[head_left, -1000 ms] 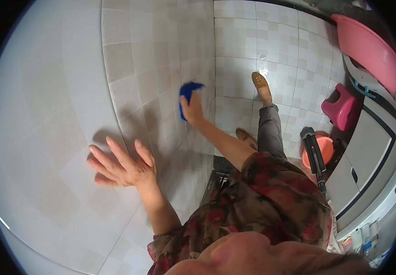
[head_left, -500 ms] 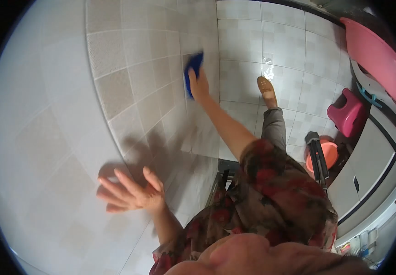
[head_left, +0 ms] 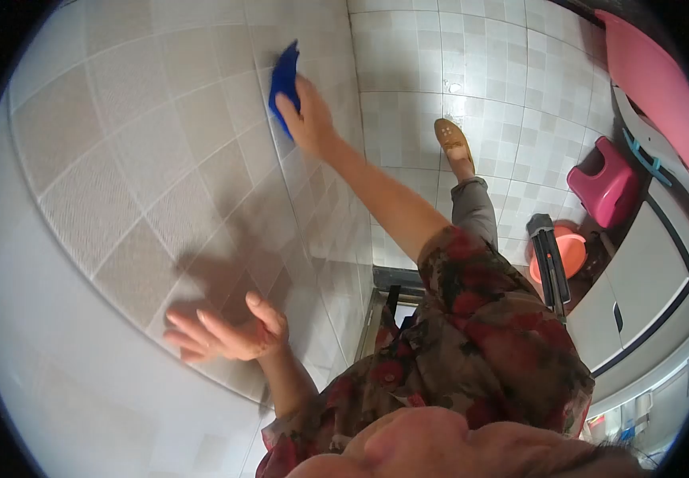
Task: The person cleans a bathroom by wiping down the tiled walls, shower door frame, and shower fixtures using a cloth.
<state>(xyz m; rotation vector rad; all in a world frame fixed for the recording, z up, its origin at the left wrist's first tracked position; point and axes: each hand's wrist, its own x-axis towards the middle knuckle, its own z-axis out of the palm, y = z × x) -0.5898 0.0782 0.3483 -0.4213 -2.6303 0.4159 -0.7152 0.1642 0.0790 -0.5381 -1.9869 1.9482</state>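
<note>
My right hand (head_left: 311,123) is closed round a blue cloth (head_left: 284,84), held against the tiled wall (head_left: 217,119) on the left. The cloth is bunched up, with one corner sticking out past the fingers. Lower down, my left hand (head_left: 229,328) has its fingers spread and holds nothing. It is close to the same wall and casts a shadow there; whether the fingertips touch the tiles I cannot tell.
On the right are a pink basin (head_left: 655,80), a pink stool (head_left: 606,183), an orange basin (head_left: 563,253), a black folded item (head_left: 548,259) and a white cabinet (head_left: 635,275). One foot in a tan shoe (head_left: 452,142) stands on the tiled floor (head_left: 400,127).
My right hand has moved up and to the left with the blue cloth. The left hand stays near the wall with its fingers less spread. The whole view has shifted slightly.
</note>
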